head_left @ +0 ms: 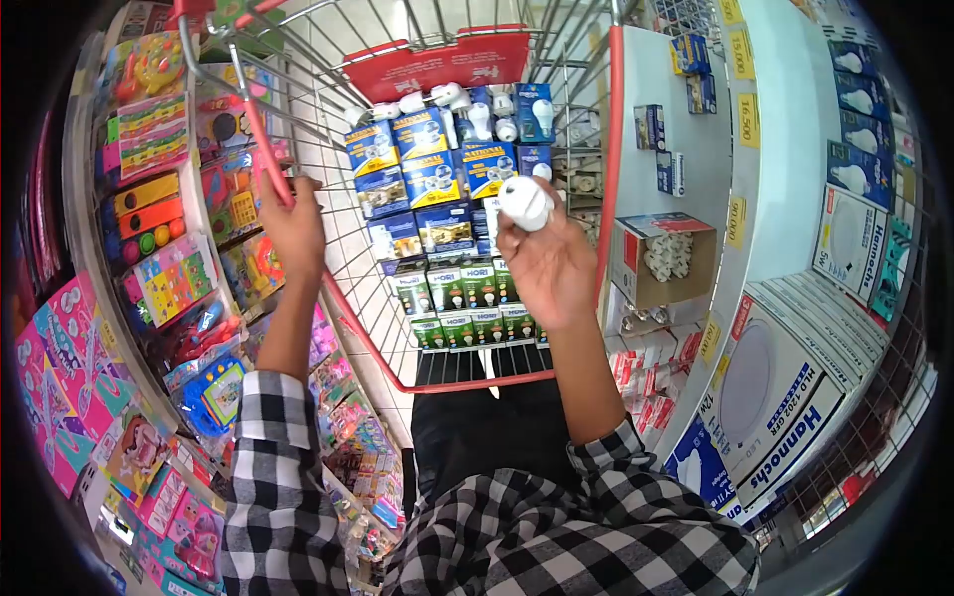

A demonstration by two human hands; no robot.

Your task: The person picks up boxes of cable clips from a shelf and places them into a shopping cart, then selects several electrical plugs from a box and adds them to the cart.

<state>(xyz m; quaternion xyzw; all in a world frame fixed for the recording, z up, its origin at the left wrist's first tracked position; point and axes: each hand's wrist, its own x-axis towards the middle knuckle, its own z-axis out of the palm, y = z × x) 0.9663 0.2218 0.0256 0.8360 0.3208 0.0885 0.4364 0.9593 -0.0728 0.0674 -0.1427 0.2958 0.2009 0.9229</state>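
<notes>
My right hand (553, 266) is raised over the near part of the shopping cart (608, 149), palm up. Its fingers and thumb close on a small white plastic electrical fitting (526, 203), rounded, with a dark opening at its end. To the left, my left hand (294, 226) is wrapped round the cart's red side bar (266, 149). Inside the cart, blue and yellow National boxes (429, 179) are stacked in rows. Green and white Hori bulb boxes (475, 288) stand nearer me. Several loose white fittings (450, 96) lie at the far end of the stack.
Colourful packaged toys (159, 204) hang along the left shelf. On the right shelf are an open carton (636, 260) of small white pieces, large Hannochs boxes (785, 382) and bulb boxes (857, 129). Yellow price tags (747, 119) line the shelf edge.
</notes>
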